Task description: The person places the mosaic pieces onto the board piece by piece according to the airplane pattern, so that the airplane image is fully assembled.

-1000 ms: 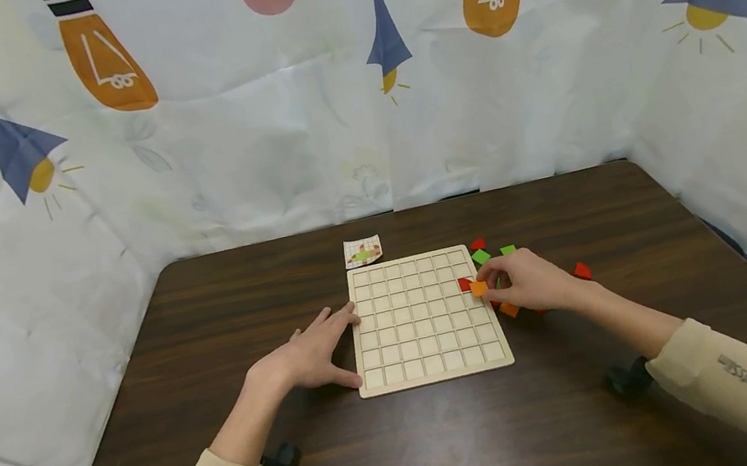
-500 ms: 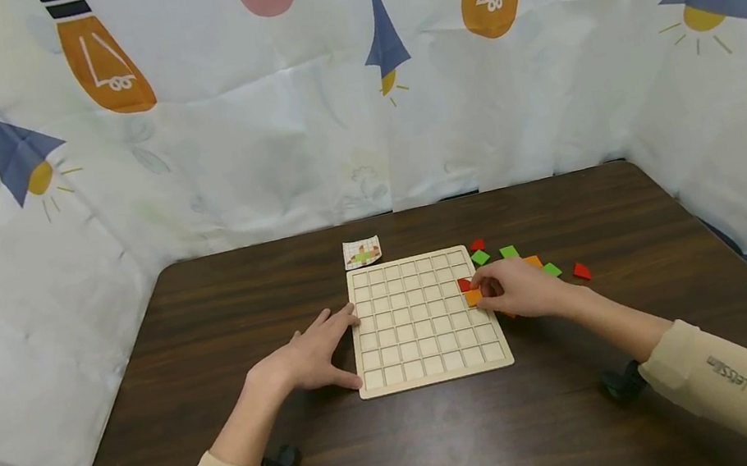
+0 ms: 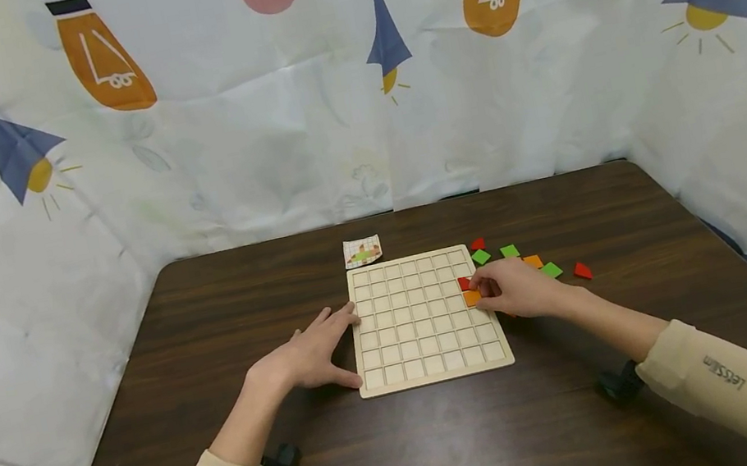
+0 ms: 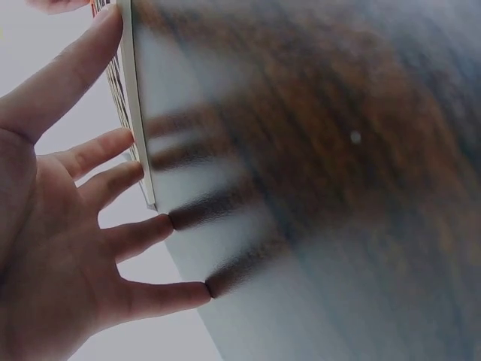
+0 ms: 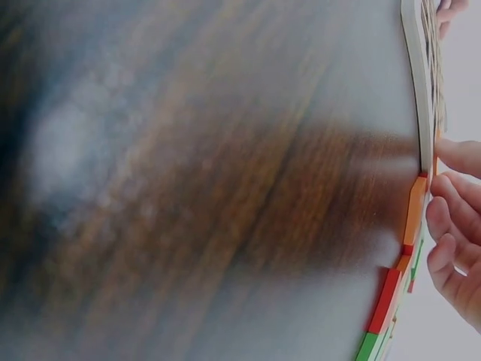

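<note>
A pale wooden board (image 3: 399, 337) with a grid of square recesses lies on the dark table. My left hand (image 3: 312, 354) is spread at its left edge; thumb and some fingertips touch the rim, while other fingertips rest on the tabletop in the left wrist view. Over the right edge, my right hand (image 3: 517, 288) pinches an orange square tile (image 3: 472, 298) between thumb and fingers, at a recess of the right column. Directly behind that tile, a red tile (image 3: 464, 284) with a slanted side sits in the same column. The right fingers partly cover both tiles.
Loose tiles lie right of the board: green ones (image 3: 551, 271), an orange one (image 3: 533, 261) and red ones (image 3: 582, 271). More stand near the right hand, including an orange tile (image 5: 414, 210) in the right wrist view. A small picture card (image 3: 363, 251) lies behind the board.
My right hand has moved slightly left and brought the orange tile from the board's right rim down to the recess in front of the red tile. The left hand has stayed put.
</note>
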The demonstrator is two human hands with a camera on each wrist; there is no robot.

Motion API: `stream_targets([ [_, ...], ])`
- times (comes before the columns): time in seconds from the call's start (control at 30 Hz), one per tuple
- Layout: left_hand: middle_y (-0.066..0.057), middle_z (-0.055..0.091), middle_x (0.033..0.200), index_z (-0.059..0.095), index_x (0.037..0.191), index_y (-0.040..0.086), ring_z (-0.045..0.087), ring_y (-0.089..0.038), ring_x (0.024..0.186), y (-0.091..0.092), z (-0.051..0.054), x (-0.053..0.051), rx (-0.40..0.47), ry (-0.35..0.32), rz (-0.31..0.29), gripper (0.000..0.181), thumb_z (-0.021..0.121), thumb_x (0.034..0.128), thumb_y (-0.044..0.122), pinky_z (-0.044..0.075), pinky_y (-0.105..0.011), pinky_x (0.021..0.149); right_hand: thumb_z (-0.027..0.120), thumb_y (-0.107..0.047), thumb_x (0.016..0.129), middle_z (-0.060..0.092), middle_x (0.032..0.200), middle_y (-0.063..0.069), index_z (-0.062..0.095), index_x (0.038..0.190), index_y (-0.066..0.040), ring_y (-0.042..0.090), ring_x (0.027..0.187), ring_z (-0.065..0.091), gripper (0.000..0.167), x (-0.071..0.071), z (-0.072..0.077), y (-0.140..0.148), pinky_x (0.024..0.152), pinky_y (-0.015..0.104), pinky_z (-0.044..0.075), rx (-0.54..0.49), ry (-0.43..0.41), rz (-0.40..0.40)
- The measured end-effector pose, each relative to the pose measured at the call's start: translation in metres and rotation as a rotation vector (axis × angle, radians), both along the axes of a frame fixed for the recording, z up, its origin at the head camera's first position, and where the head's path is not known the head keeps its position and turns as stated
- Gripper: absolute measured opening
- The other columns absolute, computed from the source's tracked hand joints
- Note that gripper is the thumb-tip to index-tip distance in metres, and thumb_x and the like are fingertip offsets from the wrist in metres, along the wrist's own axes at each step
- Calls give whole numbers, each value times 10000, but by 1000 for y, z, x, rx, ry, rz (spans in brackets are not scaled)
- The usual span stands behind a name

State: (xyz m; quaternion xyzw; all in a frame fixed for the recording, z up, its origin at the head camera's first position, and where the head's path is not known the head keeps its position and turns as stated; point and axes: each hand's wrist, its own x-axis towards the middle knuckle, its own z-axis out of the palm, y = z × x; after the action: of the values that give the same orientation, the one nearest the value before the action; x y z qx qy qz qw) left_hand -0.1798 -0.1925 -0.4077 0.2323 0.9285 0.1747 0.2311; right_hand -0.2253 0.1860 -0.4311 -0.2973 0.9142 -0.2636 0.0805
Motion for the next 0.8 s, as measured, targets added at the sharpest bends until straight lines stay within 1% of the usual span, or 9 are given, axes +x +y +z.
stream_targets([
  [0.3,-95,118,1712,391,1569,143,82,-384,1554,0,-1,-1,-5,1,-1,907,850,847,442,155,-786,1095,798,-132,910,590,762,-76,718,1038,-67,104,634,516,164,-1,0,-1,601,293,479,6,-9,-11],
  [0.47,-96,118,1712,390,1569,140,82,-387,1554,0,-1,-1,-9,1,-2,907,851,847,440,156,-781,1099,802,-119,903,603,779,-71,715,1034,-65,108,641,529,167,0,0,-1,605,293,490,-14,-20,-10],
  [0.63,-95,119,1712,395,1560,135,86,-391,1553,0,-1,0,-11,5,-4,900,850,847,442,161,-784,1096,779,-101,918,630,824,-63,709,1075,-39,110,654,546,182,0,2,5,609,291,501,-54,-36,-5],
  [0.8,-97,118,1712,397,1560,133,87,-395,1551,0,0,0,-9,6,-7,899,849,847,443,155,-786,1095,766,-91,925,659,867,-53,719,1092,-43,129,677,568,180,0,5,15,610,299,506,-58,-16,-33],
])
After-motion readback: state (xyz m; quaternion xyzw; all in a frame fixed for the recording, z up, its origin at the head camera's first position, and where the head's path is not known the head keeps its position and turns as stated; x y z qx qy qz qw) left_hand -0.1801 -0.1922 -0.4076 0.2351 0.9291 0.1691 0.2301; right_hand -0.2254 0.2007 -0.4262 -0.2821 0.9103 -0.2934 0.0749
